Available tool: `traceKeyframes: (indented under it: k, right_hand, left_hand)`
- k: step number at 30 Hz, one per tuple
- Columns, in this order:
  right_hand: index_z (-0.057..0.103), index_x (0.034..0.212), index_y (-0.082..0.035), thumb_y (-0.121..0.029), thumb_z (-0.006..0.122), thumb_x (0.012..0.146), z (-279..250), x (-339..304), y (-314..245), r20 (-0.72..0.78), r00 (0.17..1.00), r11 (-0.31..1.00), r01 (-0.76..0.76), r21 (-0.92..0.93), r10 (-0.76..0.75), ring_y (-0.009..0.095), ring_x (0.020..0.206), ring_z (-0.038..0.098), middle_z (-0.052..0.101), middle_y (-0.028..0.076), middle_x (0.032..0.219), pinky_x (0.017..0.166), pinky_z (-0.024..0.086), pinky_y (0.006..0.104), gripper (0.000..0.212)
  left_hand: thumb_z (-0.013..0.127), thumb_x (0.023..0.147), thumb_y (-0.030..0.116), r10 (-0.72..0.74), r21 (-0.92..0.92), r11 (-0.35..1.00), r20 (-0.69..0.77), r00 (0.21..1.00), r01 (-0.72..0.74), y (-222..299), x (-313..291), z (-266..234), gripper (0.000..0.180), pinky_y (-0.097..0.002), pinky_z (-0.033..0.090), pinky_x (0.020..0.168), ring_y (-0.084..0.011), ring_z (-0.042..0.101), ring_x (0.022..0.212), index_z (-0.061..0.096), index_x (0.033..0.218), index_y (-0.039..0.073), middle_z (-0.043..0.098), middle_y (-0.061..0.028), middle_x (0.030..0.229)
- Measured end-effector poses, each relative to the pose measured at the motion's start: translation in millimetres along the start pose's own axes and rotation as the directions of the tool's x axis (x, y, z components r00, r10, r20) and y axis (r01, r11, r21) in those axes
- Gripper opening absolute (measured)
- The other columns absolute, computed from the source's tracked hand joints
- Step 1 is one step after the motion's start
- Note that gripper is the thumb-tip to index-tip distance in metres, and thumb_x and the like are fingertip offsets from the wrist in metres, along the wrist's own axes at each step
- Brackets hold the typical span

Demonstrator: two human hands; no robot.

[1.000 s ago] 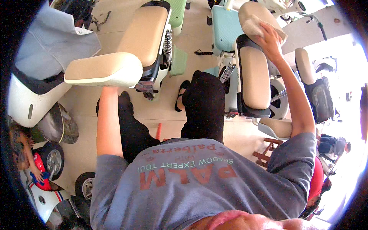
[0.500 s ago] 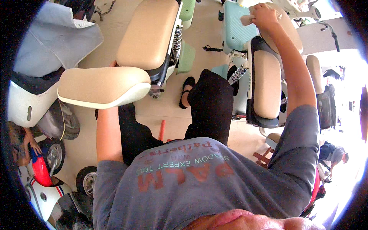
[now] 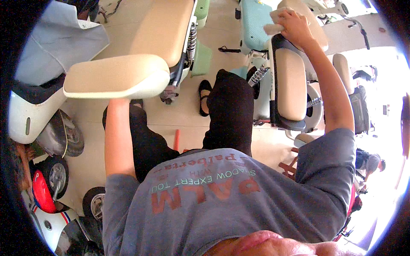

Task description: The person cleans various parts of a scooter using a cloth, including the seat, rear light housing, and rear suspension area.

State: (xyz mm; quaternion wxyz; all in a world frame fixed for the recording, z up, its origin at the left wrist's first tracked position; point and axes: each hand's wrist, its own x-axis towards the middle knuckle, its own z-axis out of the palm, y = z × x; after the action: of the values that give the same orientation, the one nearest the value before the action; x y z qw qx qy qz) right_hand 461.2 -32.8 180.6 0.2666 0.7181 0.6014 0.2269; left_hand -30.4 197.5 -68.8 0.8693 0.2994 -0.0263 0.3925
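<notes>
My right hand (image 3: 294, 27) grips a crumpled beige cloth (image 3: 276, 22) at the near left edge of a scooter's tan front seat (image 3: 317, 26). Just nearer lies that scooter's tan rear seat (image 3: 289, 83), with a dark front rim. My left forearm (image 3: 118, 141) reaches up behind the tan padded backrest (image 3: 117, 74) of another scooter. The backrest hides my left hand, so its fingers do not show. Beyond it stretches that scooter's long tan seat (image 3: 164, 30).
A coil spring (image 3: 257, 77) and a light blue body panel (image 3: 256, 23) belong to the right scooter. Left stand a grey-covered scooter (image 3: 60, 42) and a red and white one (image 3: 44, 192). A person (image 3: 369, 164) bends at far right. A reddish-brown stool (image 3: 289, 165) stands low right.
My right hand with the cloth has slid nearer along the front seat toward the rear seat. The view has shifted slightly, and my left hand has gone fully behind the backrest.
</notes>
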Motion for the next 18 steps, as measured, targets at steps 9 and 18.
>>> traceKeyframes:
  k: [9, 18]
  right_hand:
    - [0.064, 0.095, -0.012, 0.006, 0.064, 0.066, 54.3, -148.5, 66.5, -0.317, 0.939, 0.962, -0.042, 0.271, 0.131, 0.03, 0.121, 0.045, 0.052, 0.003, 0.129, 0.099, 0.041, 0.0417, 0.034]
    - [0.054, 0.124, -0.008, -0.025, 0.057, 0.087, 116.7, -194.3, 43.7, 0.489, 0.828, 0.838, -0.456, 0.3, 0.276, 0.033, 0.123, 0.043, 0.041, 0.016, 0.133, 0.104, 0.034, 0.0439, 0.04]
  left_hand:
    - [0.041, 0.096, 0.046, -0.052, 0.221, 0.953, -0.554, 0.831, 0.207, -14.7, 24.1, 9.7, 0.05, -0.0452, 0.051, 0.091, -0.0256, 0.061, 0.108, 0.053, 0.128, 0.009, 0.061, -0.0099, 0.123]
    - [0.043, 0.095, 0.047, -0.054, 0.261, 0.935, -0.565, 0.823, 0.241, -7.8, 25.8, 20.3, 0.051, -0.0463, 0.051, 0.091, -0.0258, 0.059, 0.11, 0.052, 0.129, 0.009, 0.059, -0.0095, 0.124]
